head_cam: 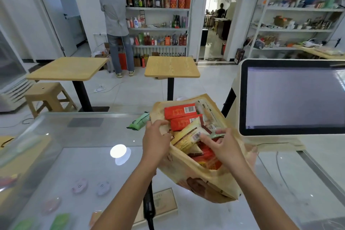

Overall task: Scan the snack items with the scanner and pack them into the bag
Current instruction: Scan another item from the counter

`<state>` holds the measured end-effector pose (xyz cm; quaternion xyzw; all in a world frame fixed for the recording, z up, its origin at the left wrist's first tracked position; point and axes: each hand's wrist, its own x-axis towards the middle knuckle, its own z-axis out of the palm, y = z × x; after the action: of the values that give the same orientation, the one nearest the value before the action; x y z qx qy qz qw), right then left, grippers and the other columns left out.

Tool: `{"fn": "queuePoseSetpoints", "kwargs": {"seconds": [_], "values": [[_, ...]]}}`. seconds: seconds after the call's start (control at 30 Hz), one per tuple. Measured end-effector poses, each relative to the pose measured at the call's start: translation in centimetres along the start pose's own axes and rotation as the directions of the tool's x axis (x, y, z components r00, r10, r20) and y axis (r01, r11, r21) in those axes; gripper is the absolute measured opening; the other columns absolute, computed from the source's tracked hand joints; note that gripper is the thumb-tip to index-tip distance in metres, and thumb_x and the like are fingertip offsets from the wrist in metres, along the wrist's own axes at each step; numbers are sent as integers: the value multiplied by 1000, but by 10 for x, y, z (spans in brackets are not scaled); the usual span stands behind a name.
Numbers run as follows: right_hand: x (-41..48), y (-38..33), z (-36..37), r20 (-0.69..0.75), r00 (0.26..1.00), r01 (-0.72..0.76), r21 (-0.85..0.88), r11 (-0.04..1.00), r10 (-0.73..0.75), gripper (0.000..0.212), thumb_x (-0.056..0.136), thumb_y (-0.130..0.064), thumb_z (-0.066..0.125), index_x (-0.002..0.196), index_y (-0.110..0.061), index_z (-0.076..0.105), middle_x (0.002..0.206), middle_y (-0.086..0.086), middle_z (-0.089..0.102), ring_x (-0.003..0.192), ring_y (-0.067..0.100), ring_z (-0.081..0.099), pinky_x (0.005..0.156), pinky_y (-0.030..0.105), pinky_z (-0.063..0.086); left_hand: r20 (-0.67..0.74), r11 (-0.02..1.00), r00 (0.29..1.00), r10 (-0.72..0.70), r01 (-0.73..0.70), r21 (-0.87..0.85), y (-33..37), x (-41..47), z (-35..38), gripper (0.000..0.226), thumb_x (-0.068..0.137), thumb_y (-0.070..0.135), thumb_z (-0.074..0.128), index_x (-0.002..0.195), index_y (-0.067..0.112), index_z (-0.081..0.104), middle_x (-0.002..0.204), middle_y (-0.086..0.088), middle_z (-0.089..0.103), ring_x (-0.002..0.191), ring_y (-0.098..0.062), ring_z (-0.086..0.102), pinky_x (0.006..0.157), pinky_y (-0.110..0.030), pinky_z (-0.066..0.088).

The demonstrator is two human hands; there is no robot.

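Your tan paper bag (211, 183) sits tipped toward you on the glass counter (84, 164), just right of centre. It's stuffed with red barcoded boxes (180, 111) and a beige snack packet (188, 136), which your right hand (224, 147) pinches between thumb and curled fingers inside the mouth. Your left hand (155, 136) has its fingers curled tight over the bag's rim at 9 o'clock. Going outward, a green wrapped snack (139, 122) lies on the counter at the bag's 10 o'clock, the black handheld scanner (149, 203) lies at 7 o'clock under your left forearm, and the white-framed checkout screen (291, 97) stands at 2 o'clock.
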<state>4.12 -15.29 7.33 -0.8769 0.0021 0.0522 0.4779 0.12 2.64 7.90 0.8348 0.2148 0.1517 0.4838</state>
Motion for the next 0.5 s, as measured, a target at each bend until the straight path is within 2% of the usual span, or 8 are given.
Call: {"fn": "queuePoseSetpoints", "kwargs": {"seconds": [0.07, 0.17, 0.23, 0.27, 0.33, 0.4, 0.43, 0.5], "values": [[0, 9, -13, -120, 993, 11, 5, 1000, -10, 64, 70, -72, 57, 111, -25, 44, 89, -2, 60, 79, 14, 64, 70, 40, 55, -20, 1000, 999, -29, 29, -11, 0, 1, -1, 47, 85, 4, 54, 130, 20, 54, 143, -4, 41, 125, -21, 44, 100, -36, 42], [11, 34, -23, -350, 932, 41, -153, 987, -93, 67, 79, -63, 57, 122, -12, 50, 113, 9, 56, 106, 23, 52, 87, 42, 47, -71, 990, 995, -73, 64, -125, 2, 2, 0, 48, 86, 2, 50, 132, 19, 53, 141, -3, 46, 127, -21, 44, 104, -43, 39], [17, 47, -24, -342, 938, -4, -187, 982, -61, 73, 81, -57, 63, 133, -8, 44, 128, 14, 50, 122, 30, 42, 94, 45, 41, -87, 977, 992, -94, 76, -200, 5, 2, 1, 49, 86, 1, 49, 130, 20, 55, 138, -3, 49, 121, -25, 50, 101, -46, 43], [20, 53, -23, -311, 950, -37, -148, 988, -11, 72, 82, -53, 64, 134, -10, 40, 128, 13, 50, 121, 31, 45, 91, 44, 41, -89, 968, 990, -107, 83, -237, 7, 0, 1, 50, 86, 0, 48, 130, 20, 55, 138, -3, 50, 119, -27, 52, 99, -47, 44], [23, 60, -22, -212, 972, -112, -54, 992, 98, 54, 88, -42, 64, 127, -10, 45, 113, 9, 59, 100, 27, 55, 78, 37, 43, -87, 937, 986, -141, 104, -333, 11, -3, -3, 51, 86, -4, 46, 131, 19, 55, 137, -3, 51, 118, -31, 53, 96, -45, 46], [23, 58, -25, -126, 986, -102, 57, 993, 108, 24, 94, -28, 58, 102, -6, 61, 92, 12, 65, 79, 22, 56, 71, 35, 42, -75, 896, 983, -169, 121, -428, 17, -5, -10, 53, 86, -7, 45, 131, 18, 55, 136, -3, 52, 118, -33, 53, 90, -42, 49], [23, 51, -30, -140, 987, -59, 98, 993, 73, 23, 95, -25, 55, 86, -5, 63, 81, 15, 63, 71, 21, 54, 67, 36, 42, -57, 881, 985, -161, 117, -458, 24, -4, -13, 54, 86, -7, 45, 132, 19, 54, 135, -2, 52, 115, -31, 55, 85, -40, 52], [21, 23, -50, -289, 954, 108, 99, 989, -75, 34, 96, -21, 54, 66, -3, 55, 62, 13, 52, 58, 22, 44, 61, 35, 39, -17, 878, 995, -98, 79, -473, 42, 1, -16, 55, 88, -6, 47, 136, 20, 50, 135, 1, 51, 101, -21, 62, 66, -30, 56]]}}
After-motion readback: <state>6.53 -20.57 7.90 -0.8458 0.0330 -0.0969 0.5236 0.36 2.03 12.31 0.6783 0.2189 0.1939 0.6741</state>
